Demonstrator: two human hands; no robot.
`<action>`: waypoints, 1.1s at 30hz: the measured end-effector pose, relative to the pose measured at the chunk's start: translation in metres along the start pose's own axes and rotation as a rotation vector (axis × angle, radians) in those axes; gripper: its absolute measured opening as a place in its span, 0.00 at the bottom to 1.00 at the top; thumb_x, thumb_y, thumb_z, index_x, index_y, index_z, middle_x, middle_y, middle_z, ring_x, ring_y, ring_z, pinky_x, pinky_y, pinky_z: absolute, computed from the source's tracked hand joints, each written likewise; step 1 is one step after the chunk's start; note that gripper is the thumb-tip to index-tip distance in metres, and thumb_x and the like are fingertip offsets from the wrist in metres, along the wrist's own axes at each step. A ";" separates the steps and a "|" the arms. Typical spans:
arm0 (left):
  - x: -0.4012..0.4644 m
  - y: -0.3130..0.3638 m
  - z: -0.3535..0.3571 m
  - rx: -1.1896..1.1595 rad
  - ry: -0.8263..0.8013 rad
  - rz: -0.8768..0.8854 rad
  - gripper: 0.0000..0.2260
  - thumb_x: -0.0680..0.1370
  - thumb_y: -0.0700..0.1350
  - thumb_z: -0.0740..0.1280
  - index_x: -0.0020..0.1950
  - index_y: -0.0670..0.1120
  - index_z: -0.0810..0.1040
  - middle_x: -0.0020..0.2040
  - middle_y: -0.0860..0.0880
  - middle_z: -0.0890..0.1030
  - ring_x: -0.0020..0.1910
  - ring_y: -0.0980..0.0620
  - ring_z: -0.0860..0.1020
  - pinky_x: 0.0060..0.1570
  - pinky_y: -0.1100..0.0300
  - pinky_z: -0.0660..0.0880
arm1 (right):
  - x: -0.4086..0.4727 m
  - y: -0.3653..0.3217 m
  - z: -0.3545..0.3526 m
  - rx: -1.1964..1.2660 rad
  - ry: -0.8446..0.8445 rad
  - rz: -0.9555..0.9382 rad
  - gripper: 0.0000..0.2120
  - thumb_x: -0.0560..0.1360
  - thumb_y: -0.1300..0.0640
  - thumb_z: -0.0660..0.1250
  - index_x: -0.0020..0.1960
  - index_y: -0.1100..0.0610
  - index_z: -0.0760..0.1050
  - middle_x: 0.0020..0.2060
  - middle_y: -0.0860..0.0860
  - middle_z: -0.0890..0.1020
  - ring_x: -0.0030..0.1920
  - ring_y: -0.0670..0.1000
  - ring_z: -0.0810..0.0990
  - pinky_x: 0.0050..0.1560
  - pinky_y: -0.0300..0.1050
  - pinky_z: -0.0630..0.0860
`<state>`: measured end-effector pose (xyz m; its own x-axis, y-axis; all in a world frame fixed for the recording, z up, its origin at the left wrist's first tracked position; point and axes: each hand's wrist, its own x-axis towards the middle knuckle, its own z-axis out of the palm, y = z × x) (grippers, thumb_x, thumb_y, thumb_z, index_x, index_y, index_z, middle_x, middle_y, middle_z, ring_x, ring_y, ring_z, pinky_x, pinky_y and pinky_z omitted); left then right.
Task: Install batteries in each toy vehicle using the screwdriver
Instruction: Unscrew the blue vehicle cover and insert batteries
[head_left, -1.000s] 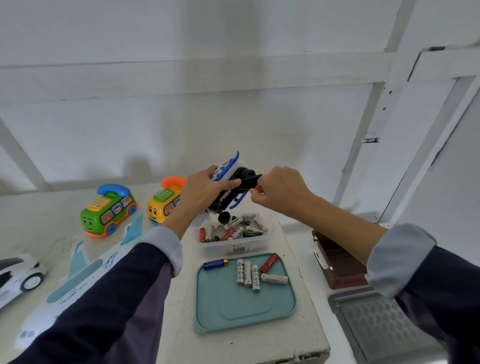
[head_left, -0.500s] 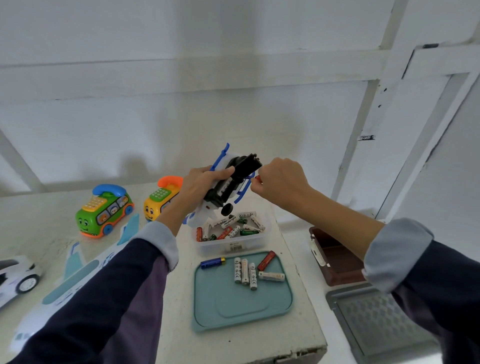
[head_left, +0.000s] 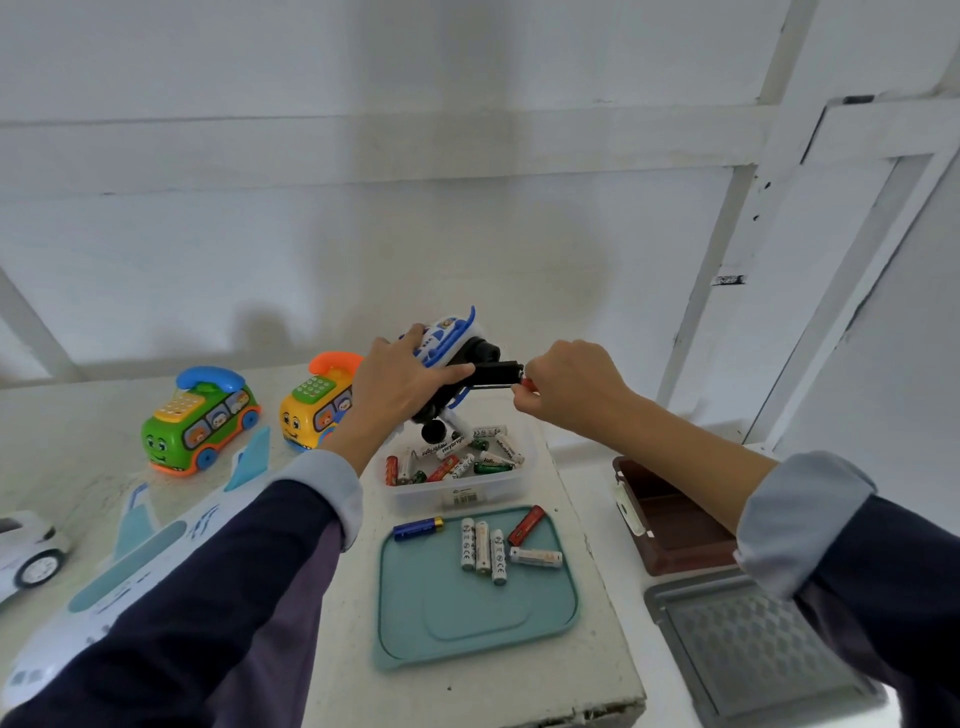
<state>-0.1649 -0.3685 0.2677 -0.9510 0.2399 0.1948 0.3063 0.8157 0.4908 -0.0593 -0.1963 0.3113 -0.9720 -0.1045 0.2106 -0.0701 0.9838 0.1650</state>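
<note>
My left hand (head_left: 402, 382) grips a white and blue toy vehicle (head_left: 449, 340) with a black underside, held in the air above the battery box. My right hand (head_left: 569, 384) is curled round a red-handled screwdriver (head_left: 525, 384), most of it hidden in the fist, its tip end at a black flap (head_left: 496, 373) sticking out of the toy's underside. Below sits a clear plastic box (head_left: 457, 493) with several loose batteries (head_left: 457, 457). A teal tray (head_left: 467, 613) nearer me carries several more batteries (head_left: 485, 543), one of them blue (head_left: 418, 529).
On the white table stand a green phone bus (head_left: 200, 421), a yellow phone bus (head_left: 314, 410), a white toy plane (head_left: 130, 551) partly under my left arm, and a white car (head_left: 28, 551) at the left edge. A brown box (head_left: 670, 525) and grey lid (head_left: 753, 644) lie right.
The toy vehicle has tilted back and dropped a little after being raised half a second ago. The black flap now points toward my right hand, which stays at it with the screwdriver.
</note>
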 end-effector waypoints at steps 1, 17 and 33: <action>0.000 0.002 0.001 0.033 0.015 -0.013 0.39 0.67 0.72 0.65 0.72 0.53 0.65 0.55 0.41 0.74 0.54 0.41 0.74 0.46 0.53 0.73 | 0.000 0.000 0.001 -0.002 0.003 0.006 0.14 0.78 0.51 0.56 0.38 0.58 0.70 0.27 0.50 0.62 0.26 0.48 0.59 0.27 0.39 0.56; -0.024 -0.035 -0.062 -1.055 0.019 -0.226 0.09 0.72 0.48 0.73 0.49 0.45 0.81 0.37 0.49 0.85 0.37 0.47 0.83 0.36 0.59 0.80 | -0.001 -0.023 0.007 0.490 -0.051 0.032 0.19 0.80 0.51 0.57 0.32 0.57 0.67 0.26 0.50 0.71 0.28 0.49 0.68 0.30 0.42 0.63; -0.081 -0.081 -0.110 -1.247 0.067 -0.318 0.10 0.76 0.50 0.68 0.49 0.43 0.79 0.36 0.48 0.83 0.32 0.50 0.81 0.28 0.61 0.78 | -0.029 -0.177 0.021 0.622 -0.245 0.169 0.12 0.72 0.57 0.64 0.36 0.65 0.73 0.27 0.55 0.70 0.30 0.53 0.70 0.30 0.41 0.65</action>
<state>-0.1078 -0.5121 0.3060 -0.9962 0.0704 -0.0522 -0.0664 -0.2173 0.9738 -0.0234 -0.3645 0.2560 -0.9984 0.0213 -0.0515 0.0422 0.8921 -0.4499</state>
